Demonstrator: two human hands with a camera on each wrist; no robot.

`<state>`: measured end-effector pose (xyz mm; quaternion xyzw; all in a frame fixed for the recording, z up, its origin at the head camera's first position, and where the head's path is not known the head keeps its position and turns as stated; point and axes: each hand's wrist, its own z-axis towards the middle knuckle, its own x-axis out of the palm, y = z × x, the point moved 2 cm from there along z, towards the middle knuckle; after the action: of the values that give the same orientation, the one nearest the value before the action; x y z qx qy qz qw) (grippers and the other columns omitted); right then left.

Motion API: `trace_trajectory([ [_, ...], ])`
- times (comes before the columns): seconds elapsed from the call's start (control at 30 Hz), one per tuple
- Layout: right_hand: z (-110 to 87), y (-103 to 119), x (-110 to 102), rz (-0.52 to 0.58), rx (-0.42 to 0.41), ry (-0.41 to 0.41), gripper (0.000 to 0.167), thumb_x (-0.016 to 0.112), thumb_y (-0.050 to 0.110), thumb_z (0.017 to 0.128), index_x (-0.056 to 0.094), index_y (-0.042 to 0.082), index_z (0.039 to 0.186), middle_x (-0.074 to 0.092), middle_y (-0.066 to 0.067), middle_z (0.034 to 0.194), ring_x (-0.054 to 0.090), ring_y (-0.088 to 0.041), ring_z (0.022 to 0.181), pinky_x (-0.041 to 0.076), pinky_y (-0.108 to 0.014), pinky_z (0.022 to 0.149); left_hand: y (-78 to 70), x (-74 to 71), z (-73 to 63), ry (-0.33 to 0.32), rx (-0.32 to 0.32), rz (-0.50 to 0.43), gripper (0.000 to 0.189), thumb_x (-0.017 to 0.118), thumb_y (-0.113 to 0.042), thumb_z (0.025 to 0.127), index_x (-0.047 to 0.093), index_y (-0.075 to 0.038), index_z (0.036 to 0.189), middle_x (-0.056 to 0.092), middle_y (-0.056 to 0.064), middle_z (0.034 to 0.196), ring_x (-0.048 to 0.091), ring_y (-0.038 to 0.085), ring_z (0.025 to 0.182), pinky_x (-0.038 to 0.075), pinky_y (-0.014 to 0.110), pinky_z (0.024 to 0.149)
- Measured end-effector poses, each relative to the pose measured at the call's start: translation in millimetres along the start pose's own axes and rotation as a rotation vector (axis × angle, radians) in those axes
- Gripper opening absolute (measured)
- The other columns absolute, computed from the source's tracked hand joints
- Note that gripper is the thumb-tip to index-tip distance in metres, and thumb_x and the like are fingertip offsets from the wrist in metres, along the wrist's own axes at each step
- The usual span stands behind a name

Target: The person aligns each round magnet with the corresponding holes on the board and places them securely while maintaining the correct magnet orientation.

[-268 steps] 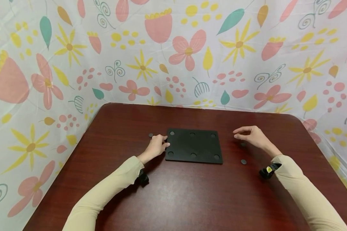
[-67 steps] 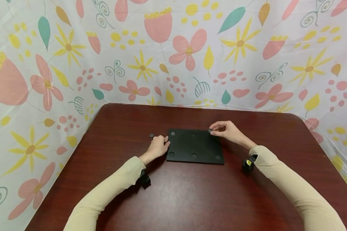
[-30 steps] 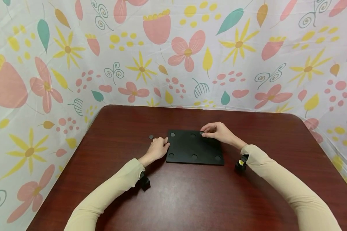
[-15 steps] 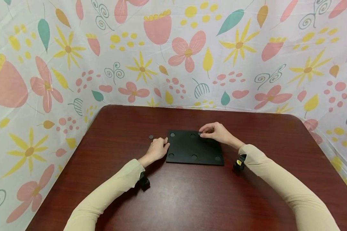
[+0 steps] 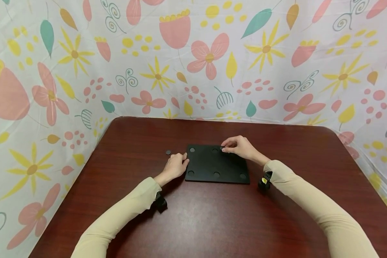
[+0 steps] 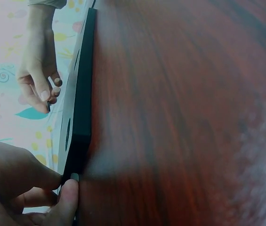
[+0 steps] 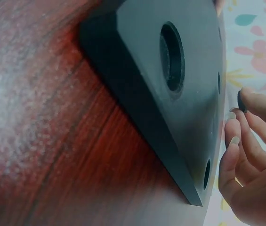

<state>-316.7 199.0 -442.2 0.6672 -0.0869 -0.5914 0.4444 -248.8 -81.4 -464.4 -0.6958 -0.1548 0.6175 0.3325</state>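
A flat black rectangular board (image 5: pixel 217 163) with round recesses lies on the table. Its back-left recess (image 5: pixel 192 150) looks lighter than the others, as if a disc sits in it. My left hand (image 5: pixel 174 165) grips the board's left edge, finger and thumb close together at the corner in the left wrist view. Above the back edge, near the middle recess (image 5: pixel 215 150), my right hand (image 5: pixel 242 147) pinches a small dark disc (image 7: pixel 241 101) between thumb and fingertips, apart from the board. Another dark disc (image 5: pixel 168 152) lies on the table beyond my left hand. My right hand covers the back-right recess.
The reddish-brown wooden table (image 5: pixel 196 222) has rounded far corners. A flower-printed cloth (image 5: pixel 209 89) hangs behind it and along its sides. Black wrist cameras (image 5: pixel 161 203) are strapped below the sleeves.
My right hand has come from right of the board to above its back edge and moved left with the disc, only slightly in the last second. My left hand stays at the edge.
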Motion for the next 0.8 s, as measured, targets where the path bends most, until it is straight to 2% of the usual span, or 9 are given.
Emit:
trace_trajectory([
  [0.23,2.7,-0.2,0.6,0.001,-0.001,0.022,0.022,0.073,0.021,0.087,0.074,0.008,0.106,0.074,-0.006,0.093,0.067,-0.017,0.078,0.052,-0.029,0.066,-1.0,-1.2,0.0,-0.007,0.008,0.000,0.040,0.054,-0.013,0.099,0.051,0.003,0.136,0.062,0.015,0.078,0.025,0.009,0.033,0.024,0.018,0.037],
  [0.37,4.2,1.2,1.3,0.005,0.006,0.031,0.022,0.073,0.020,0.087,0.074,0.009,0.106,0.074,-0.006,0.093,0.067,-0.017,0.078,0.053,-0.030,0.068,-2.9,-1.9,-0.2,-0.006,-0.012,0.008,0.040,0.054,-0.014,0.100,0.051,0.002,0.137,0.064,0.016,0.080,0.025,0.009,0.033,0.024,0.018,0.036],
  [0.8,8.4,1.2,10.2,-0.006,0.029,0.056,0.022,0.073,0.018,0.087,0.073,0.008,0.107,0.074,-0.006,0.096,0.068,-0.018,0.084,0.053,-0.032,0.072,0.4,0.5,-0.1,0.002,-0.020,0.014,0.040,0.054,-0.014,0.100,0.050,0.001,0.137,0.062,0.013,0.076,0.026,0.009,0.033,0.024,0.019,0.036],
])
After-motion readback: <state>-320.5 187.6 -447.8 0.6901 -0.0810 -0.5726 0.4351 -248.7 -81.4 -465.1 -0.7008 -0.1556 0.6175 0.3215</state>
